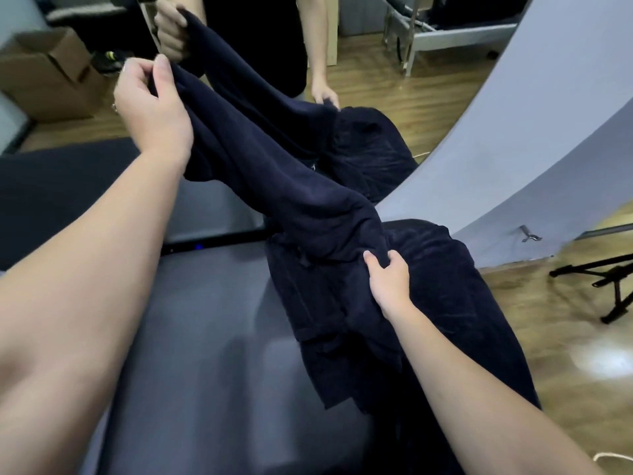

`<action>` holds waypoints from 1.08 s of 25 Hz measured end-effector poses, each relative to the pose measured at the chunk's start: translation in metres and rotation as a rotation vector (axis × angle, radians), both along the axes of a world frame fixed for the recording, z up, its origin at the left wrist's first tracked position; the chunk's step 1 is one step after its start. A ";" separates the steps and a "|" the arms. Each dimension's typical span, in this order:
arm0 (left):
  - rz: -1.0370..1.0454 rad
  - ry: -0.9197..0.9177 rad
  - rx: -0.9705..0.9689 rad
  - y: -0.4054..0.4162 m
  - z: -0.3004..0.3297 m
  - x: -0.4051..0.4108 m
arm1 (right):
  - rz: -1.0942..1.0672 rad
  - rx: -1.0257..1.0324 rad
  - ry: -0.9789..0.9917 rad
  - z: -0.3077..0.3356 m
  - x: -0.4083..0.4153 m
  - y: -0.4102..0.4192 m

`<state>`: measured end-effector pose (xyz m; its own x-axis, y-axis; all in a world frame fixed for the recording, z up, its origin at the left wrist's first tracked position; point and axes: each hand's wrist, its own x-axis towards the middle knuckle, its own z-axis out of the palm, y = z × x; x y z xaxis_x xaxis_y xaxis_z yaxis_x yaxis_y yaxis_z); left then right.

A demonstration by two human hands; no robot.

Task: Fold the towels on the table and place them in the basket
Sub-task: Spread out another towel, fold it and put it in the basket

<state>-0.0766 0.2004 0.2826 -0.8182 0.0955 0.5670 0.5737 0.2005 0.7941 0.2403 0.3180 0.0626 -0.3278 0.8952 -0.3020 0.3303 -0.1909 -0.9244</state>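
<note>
A dark navy towel [274,173] stretches in the air from the upper left down to the right side of the grey table [205,337]. My left hand [154,104] is raised and pinches its upper edge between thumb and fingers. Lower down, my right hand [388,279] grips a bunched fold of the same towel above more navy towels [445,303] heaped on the table's right side. A mirror behind the table repeats both hands and the cloth. No basket is in view.
The large mirror [239,207] leans at the table's far edge. A grey curved backdrop [548,132] rises on the right. A cardboard box [44,70] sits at the far left, and a black tripod [609,286] stands on the wooden floor at right.
</note>
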 end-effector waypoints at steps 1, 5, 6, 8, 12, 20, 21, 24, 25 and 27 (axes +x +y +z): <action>0.030 0.014 0.021 -0.007 0.009 -0.006 | 0.016 0.022 0.013 0.003 -0.004 0.002; 0.101 0.018 0.085 -0.029 0.040 -0.023 | 0.065 0.059 0.011 0.019 -0.020 0.005; 0.118 0.022 0.093 -0.035 0.048 -0.025 | 0.084 0.072 0.011 0.021 -0.024 0.005; 0.132 0.038 0.116 -0.046 0.063 -0.028 | 0.111 0.104 0.011 0.031 -0.033 0.002; 0.174 0.055 0.077 -0.066 0.097 -0.030 | 0.173 0.118 -0.029 0.042 -0.047 -0.001; 0.225 0.117 0.085 -0.105 0.158 -0.032 | 0.295 0.204 -0.130 0.049 -0.068 -0.015; 0.225 0.121 0.084 -0.108 0.160 -0.031 | 0.298 0.197 -0.131 0.050 -0.072 -0.019; 0.251 0.132 0.057 -0.127 0.164 -0.036 | 0.314 0.192 -0.138 0.052 -0.083 -0.036; 0.262 0.140 0.051 -0.136 0.166 -0.040 | 0.319 0.198 -0.141 0.053 -0.087 -0.041; 0.269 0.147 0.045 -0.158 0.168 -0.049 | 0.314 0.232 -0.136 0.058 -0.095 -0.052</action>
<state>-0.1260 0.0425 0.4510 -0.7193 -0.1413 0.6802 0.6146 0.3270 0.7178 0.1451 0.2656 0.1203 -0.5667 0.8076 -0.1633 0.4613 0.1467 -0.8750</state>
